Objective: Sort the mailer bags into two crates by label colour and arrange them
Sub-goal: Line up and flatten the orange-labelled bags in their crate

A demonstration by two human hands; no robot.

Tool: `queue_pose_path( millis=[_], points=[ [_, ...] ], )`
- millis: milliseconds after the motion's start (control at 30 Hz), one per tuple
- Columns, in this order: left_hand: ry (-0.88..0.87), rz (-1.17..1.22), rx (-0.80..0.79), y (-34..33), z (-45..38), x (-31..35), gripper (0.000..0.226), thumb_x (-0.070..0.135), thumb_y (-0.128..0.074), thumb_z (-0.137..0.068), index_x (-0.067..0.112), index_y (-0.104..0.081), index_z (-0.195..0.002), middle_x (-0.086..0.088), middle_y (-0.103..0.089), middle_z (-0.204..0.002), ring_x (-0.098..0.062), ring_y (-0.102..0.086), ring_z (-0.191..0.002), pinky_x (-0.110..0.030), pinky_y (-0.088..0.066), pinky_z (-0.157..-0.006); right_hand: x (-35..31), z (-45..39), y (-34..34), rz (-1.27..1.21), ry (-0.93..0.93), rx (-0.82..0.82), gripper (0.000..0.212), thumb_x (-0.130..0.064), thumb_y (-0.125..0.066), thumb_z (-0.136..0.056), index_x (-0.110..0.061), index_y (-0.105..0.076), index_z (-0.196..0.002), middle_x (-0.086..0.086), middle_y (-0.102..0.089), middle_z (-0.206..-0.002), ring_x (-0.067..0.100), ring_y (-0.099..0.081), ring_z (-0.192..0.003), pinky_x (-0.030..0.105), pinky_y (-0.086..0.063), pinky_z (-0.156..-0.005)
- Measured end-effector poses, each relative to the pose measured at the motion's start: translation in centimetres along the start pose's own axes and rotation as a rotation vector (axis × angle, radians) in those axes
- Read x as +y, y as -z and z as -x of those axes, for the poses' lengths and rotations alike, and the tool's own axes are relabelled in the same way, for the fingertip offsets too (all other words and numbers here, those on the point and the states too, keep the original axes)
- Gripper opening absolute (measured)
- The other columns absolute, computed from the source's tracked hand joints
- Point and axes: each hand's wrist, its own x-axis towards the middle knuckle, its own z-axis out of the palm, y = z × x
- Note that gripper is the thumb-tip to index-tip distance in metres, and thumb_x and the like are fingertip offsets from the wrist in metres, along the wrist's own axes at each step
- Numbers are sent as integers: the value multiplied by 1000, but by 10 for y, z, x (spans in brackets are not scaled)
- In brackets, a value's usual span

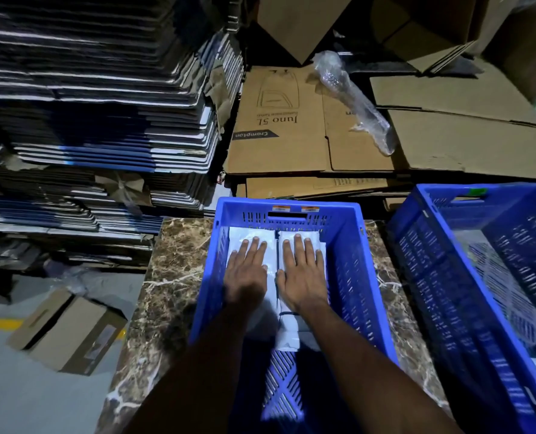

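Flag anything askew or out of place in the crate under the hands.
Mostly tidy: left hand and right hand press flat on white mailer bags laid side by side in the blue crate. One bag nearer the person lies crumpled, out of line with them.

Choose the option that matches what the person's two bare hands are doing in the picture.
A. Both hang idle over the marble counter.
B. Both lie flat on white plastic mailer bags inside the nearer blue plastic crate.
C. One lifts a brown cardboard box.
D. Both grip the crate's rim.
B: the left hand and right hand press, fingers straight, on the white plastic mailer bags lying in the nearer blue plastic crate.
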Motion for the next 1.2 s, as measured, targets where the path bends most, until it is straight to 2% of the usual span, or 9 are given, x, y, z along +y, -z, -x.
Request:
queue_pose_path(
  millis=[167, 300, 400, 600, 800, 900, 1000, 1067, 1200],
  points=[
    [26, 32, 38, -17, -3, -10, 59, 32, -43, -94, 23, -37, -152, 4, -32, -159, -20, -29, -148, -40, -20, -119, 5, -1, -17, -64, -47, 12, 67, -45, -23, -99, -27, -2, -160, 4, 4, -167, 29, 7, -154, 52, -1, -123],
    [59, 79, -43, -27, -9, -10, 64, 30, -48, -97, 30, -24, -156, 10, -18, -164, -15, -11, -153, -38, -10, -121, 4, -5, -30, -103, -83, 39, 64, -42, -27, -98, -28, -13, -159, 2, -4, -168, 29, 4, -154, 54, -2, -123],
    [30, 106, 40, -32, -4, -12, 63, 28, -49, -91, 27, -34, -153, 6, -29, -161, -18, -19, -150, -44, -22, -120, 0, -8, -35, -88, -72, 13, 64, -41, -29, -97, -28, -15, -159, 3, -6, -168, 30, 5, -154, 52, -1, -123],
    [-69, 158, 175, -36, 5, -15, 56, 32, -39, -96, 20, -40, -151, 0, -34, -159, -23, -23, -150, -47, -27, -117, -5, -11, -40, -77, -39, -18, 65, -39, -30, -96, -24, -17, -158, 8, -6, -167, 33, 4, -154, 54, -3, -123],
    [-85, 243, 348, -17, 17, -2, 56, 36, -23, -101, 15, -48, -146, -2, -41, -155, -24, -29, -148, -46, -25, -118, -7, -9, -23, -150, -169, -39, 51, -46, -24, -101, -48, -21, -152, -16, -6, -166, 37, 12, -151, 80, 2, -104],
    [-90, 214, 314, -19, 15, -5, 52, 29, -32, -99, 15, -47, -147, -2, -40, -156, -24, -28, -149, -47, -26, -118, -4, -6, -19, -298, -228, -29, 50, -48, -27, -101, -56, -18, -149, -24, 1, -164, 41, 20, -149, 83, -3, -104],
    [-30, 128, 154, -30, 7, -12, 56, 28, -38, -95, 22, -40, -151, 3, -33, -160, -21, -22, -150, -49, -25, -118, 6, 0, -19, -431, -218, 23, 51, -46, -36, -100, -55, -23, -149, -17, 7, -166, 40, 12, -150, 74, -20, -108],
    [2, 99, 99, -30, 3, -12, 58, 29, -43, -90, 23, -44, -148, 3, -39, -156, -19, -26, -147, -43, -24, -116, 9, 1, -16, -494, -183, 76, 55, -46, -45, -98, -47, -28, -150, -4, 8, -167, 38, 2, -150, 65, -29, -111],
    [45, 59, 45, -21, -8, -8, 57, 32, -40, -85, 20, -57, -139, -1, -52, -147, -25, -46, -138, -47, -38, -108, 0, -4, -6, -681, -241, 163, 63, -41, -50, -99, -31, -24, -156, 9, 9, -165, 33, -5, -151, 54, -27, -117]
  ],
)
